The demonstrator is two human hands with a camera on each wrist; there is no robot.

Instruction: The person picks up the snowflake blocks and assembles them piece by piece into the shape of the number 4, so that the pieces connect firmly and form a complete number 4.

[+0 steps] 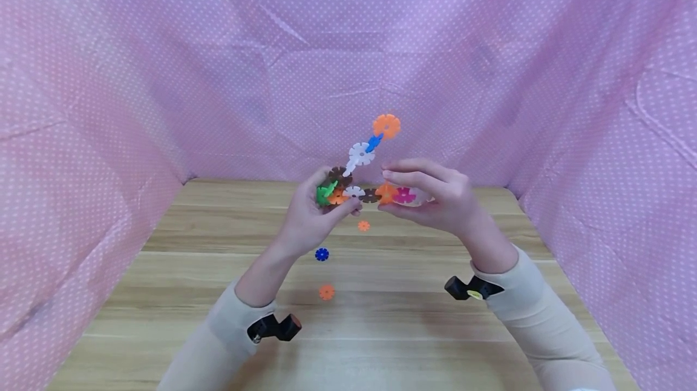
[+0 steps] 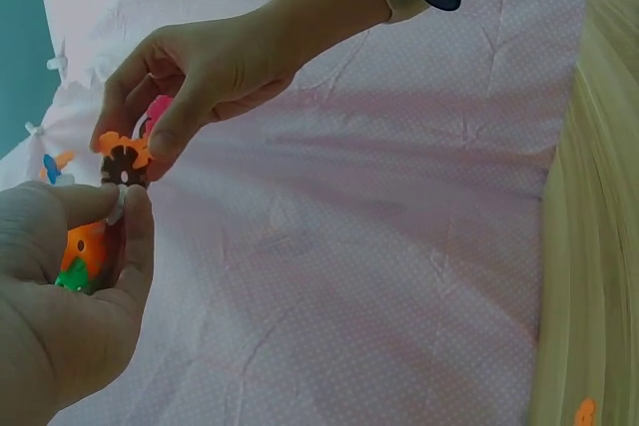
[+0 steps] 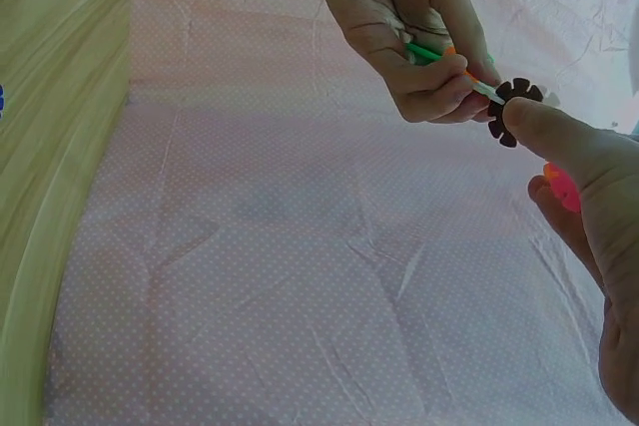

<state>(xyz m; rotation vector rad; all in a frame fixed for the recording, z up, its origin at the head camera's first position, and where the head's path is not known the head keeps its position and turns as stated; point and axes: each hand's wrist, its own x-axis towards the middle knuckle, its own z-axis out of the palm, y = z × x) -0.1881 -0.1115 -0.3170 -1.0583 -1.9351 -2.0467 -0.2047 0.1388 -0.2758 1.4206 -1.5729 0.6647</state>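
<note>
Both hands hold one chain of interlocking plastic snowflake discs above the table. My left hand (image 1: 306, 224) pinches a white disc (image 1: 354, 192) between thumb and fingers, with a green disc (image 1: 325, 193) and an orange one inside its grasp. My right hand (image 1: 443, 197) holds the chain near an orange disc (image 1: 387, 192) and a pink disc (image 1: 405, 195); its thumb lies by the brown disc (image 3: 515, 112) in the right wrist view. From a brown disc (image 1: 340, 175) a second branch slants upward through white and blue discs to an orange end disc (image 1: 386, 126).
On the wooden table (image 1: 218, 258) lie a small orange disc (image 1: 363, 226), a dark blue disc (image 1: 322, 254) and another orange disc (image 1: 327, 292). Pink dotted cloth (image 1: 348, 76) hangs around the back and sides. Each sleeve carries a black wrist camera (image 1: 274, 327).
</note>
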